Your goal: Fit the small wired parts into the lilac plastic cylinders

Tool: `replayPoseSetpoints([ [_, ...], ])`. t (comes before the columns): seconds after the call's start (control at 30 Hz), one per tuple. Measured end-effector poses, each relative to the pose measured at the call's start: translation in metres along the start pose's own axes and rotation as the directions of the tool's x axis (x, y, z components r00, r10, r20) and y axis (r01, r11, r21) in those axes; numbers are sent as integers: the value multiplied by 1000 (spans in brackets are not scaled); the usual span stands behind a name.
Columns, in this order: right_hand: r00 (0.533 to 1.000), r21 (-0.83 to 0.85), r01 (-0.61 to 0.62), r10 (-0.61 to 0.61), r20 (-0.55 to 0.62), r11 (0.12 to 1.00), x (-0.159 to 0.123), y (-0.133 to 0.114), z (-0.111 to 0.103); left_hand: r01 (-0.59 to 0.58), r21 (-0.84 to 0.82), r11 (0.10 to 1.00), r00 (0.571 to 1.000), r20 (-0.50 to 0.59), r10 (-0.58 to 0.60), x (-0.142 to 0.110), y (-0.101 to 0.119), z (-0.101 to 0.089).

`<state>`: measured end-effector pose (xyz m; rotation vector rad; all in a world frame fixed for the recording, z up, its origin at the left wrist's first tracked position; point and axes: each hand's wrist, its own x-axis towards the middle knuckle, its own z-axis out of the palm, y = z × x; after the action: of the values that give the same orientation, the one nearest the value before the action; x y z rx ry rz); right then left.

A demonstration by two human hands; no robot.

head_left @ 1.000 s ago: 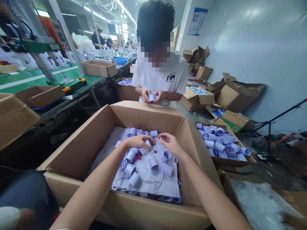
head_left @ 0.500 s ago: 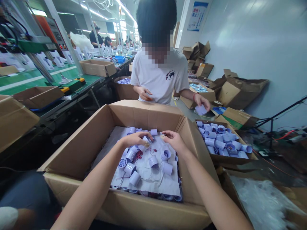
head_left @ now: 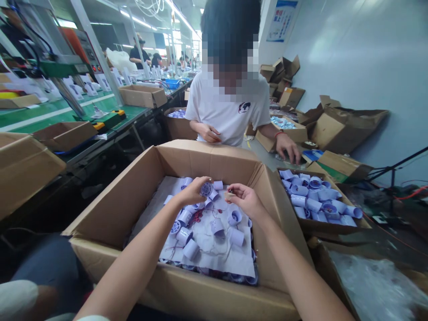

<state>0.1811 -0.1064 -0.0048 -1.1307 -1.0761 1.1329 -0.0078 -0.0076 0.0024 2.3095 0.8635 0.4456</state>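
Observation:
Over the big cardboard box (head_left: 110, 214), my left hand (head_left: 192, 192) is closed round a lavender plastic cylinder (head_left: 206, 189), its spoked end turned toward me. My right hand (head_left: 246, 199), just to the right, pinches a small beige piece (head_left: 229, 195) with a dark tip; its kind is too small to make out. Below both hands, a white sheet (head_left: 209, 249) bears several loose lavender cylinders (head_left: 217, 226) and a small clump of red wires (head_left: 198, 216). More cylinders show under the sheet's front edge.
A shallower box of lavender cylinders (head_left: 314, 205) stands to the right, with a box of clear plastic bags (head_left: 374, 285) nearer me. Across the box, a co-worker (head_left: 230, 113) reaches toward the right-hand box. A green workbench (head_left: 133, 113) runs along the left.
My left hand has lifted and turned a cylinder so its spoked end shows. My right hand now holds the beige piece up. The co-worker's hand has released a lavender part near the right-hand box.

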Motion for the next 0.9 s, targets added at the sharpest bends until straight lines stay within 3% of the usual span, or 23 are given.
replayPoseSetpoints([
  [0.37, 996, -156, 33, -20, 83, 987, -7, 6, 5, -2, -79, 997, 1000, 14, 3, -1, 1, 3],
  [0.6, 997, -63, 13, -8, 81, 998, -8, 0, 7, 4, -55, 998, 1000, 0, -4, 1, 3, 3],
  [0.7, 995, -27, -6, 9, 100, 1000, -8, -4, 3, 77, -171, 982, 994, -58, -88, 2, 1, 4],
  [0.8, 996, 45, -15, 11, 91, 999, -9, -7, -2, 216, -426, 879, 951, -114, -289, 5, -5, 6],
  [0.9, 996, 109, -10, 0, 85, 994, -10, -9, -5, 295, -701, 650, 894, -38, -446, 6, -7, 5],
])
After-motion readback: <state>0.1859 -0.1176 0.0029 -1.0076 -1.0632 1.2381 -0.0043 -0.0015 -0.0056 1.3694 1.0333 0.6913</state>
